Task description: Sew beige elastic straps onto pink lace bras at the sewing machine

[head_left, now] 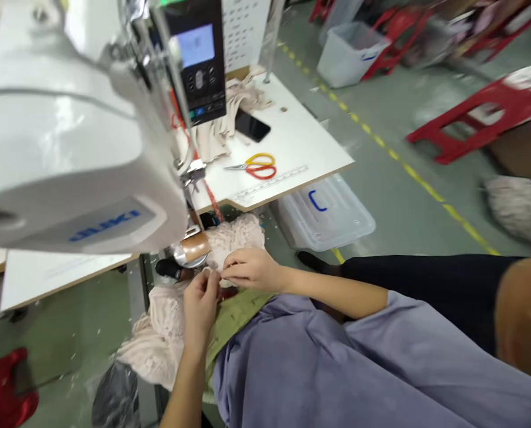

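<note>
A white table (292, 142) carries scissors (257, 166), a dark phone (251, 125), pale fabric strips (220, 128) and the sewing machine (69, 148); a printed ruler, possibly, edges it.

Sewing machine head (69, 148) carries blue "JUKI" lettering, seen upside down from this angle. Clear plastic bin lid (325, 214) on the floor has a blue hand-drawn "C"-like mark. Control panel screen (195, 46) and tabletop ruler markings (274, 181) too blurred to read.
</note>
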`<state>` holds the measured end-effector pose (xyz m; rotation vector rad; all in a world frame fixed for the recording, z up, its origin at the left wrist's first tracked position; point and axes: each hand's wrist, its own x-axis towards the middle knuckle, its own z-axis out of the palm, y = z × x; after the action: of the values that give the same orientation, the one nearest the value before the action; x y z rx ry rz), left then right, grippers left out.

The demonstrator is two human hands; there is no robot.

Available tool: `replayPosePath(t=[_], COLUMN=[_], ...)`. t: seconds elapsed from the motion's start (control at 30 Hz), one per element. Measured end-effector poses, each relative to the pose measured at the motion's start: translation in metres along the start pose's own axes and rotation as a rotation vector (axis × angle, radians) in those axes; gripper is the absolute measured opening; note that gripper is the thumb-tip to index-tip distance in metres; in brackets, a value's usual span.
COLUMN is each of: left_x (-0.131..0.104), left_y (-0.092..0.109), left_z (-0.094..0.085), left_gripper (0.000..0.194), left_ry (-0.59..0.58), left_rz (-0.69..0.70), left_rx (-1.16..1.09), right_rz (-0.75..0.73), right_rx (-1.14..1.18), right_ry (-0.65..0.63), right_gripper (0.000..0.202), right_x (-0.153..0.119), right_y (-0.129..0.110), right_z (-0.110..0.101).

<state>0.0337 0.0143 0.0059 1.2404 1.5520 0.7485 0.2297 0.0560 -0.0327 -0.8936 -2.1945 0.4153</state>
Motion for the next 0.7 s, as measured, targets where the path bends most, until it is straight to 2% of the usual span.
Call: replayPosePath(t=[0.07,0.13,0.17,0.27,0.33,0.4,0.5,0.57,0.6,0.63,0.7], left_x=[0.005,0.007,0.006,0.001,-0.004,-0.005,-0.005,-0.003,-0.003,-0.003,-0.003], left_y=[-0.004,-0.006,-0.005,0.0,0.001,-0.002,-0.01,-0.012,-0.013,-0.012,-0.01], left_z=[-0.002,-0.003,-0.004,-0.006,-0.008,-0.011,-0.016,-0.019,-0.02,-0.021,-0.022], left_gripper=[0.046,0.045,0.045,0.041,0.037,0.037,0.038,0.038,0.038,0.037,0.034], left_ry=[-0.028,-0.041,-0.05,-0.103,-0.117,-0.095,-0.045,-0.036,-0.035,-0.038,-0.052], left_rz=[-0.049,-0.088,-0.101,-0.132,-0.127,-0.129,-0.175,-0.212,-0.226,-0.237,-0.248], left_rx=[-0.102,-0.21,-0.253,-0.38,-0.456,-0.503,-0.564,-0.622,-0.651,-0.678,-0.717], right_rz=[0.149,0.461,0.588,0.627,0.606,0.601,0.623,0.675,0.707,0.703,0.612], right_rx=[-0.159,-0.406,-0.517,-0.542,-0.516,-0.509,-0.515,-0.397,-0.289,-0.168,0.016], right_ry=[-0.075,-0.102,-0.185,-0.302,-0.38,-0.425,-0.336,-0.183,-0.169,-0.18,-0.29], right_gripper=[0.031,0.042,0.045,0.039,0.036,0.036,0.041,0.036,0.032,0.029,0.032], right_x=[0.019,0.047,0.063,0.103,0.111,0.102,0.06,0.024,0.006,-0.01,-0.032], right_y=[0.041,0.088,0.11,0.152,0.157,0.145,0.105,0.068,0.049,0.029,-0.005], right_z=[-0.026,-0.063,-0.081,-0.119,-0.125,-0.121,-0.112,-0.106,-0.102,-0.097,-0.084])
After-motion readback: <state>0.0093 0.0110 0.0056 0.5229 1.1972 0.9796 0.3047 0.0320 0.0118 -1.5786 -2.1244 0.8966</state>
